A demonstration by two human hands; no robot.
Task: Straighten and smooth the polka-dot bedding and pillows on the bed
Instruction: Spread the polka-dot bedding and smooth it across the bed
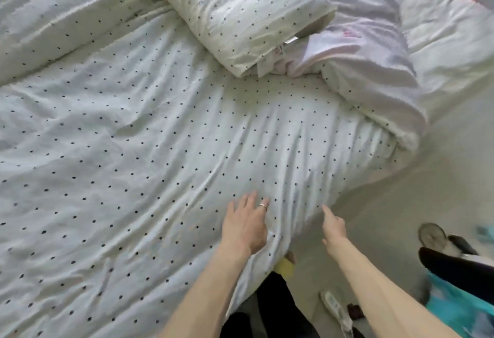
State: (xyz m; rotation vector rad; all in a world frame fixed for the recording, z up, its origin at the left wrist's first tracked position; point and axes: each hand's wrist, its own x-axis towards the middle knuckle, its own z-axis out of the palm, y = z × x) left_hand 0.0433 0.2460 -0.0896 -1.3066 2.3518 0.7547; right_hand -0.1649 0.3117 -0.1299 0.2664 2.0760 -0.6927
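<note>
The polka-dot duvet (pixel 160 137) lay spread over the bed, creased throughout, its near corner draped over the edge above the floor (pixel 441 177); the left hand (pixel 244 227), a ring (pixel 263 206) on one finger, rested flat on the duvet near that corner, fingers straight and slightly apart; the right hand (pixel 334 228) met the duvet's edge just beside it, forefinger extended, the other fingers hidden, so whether they gripped cloth could not be told. One polka-dot pillow (pixel 240 17) lay at an angle at the head; its case stood open at the near end, with white-and-pink cloth (pixel 334 44) bunched at the mouth; a second pillow (pixel 53 17) lay far left, touching the first.
</note>
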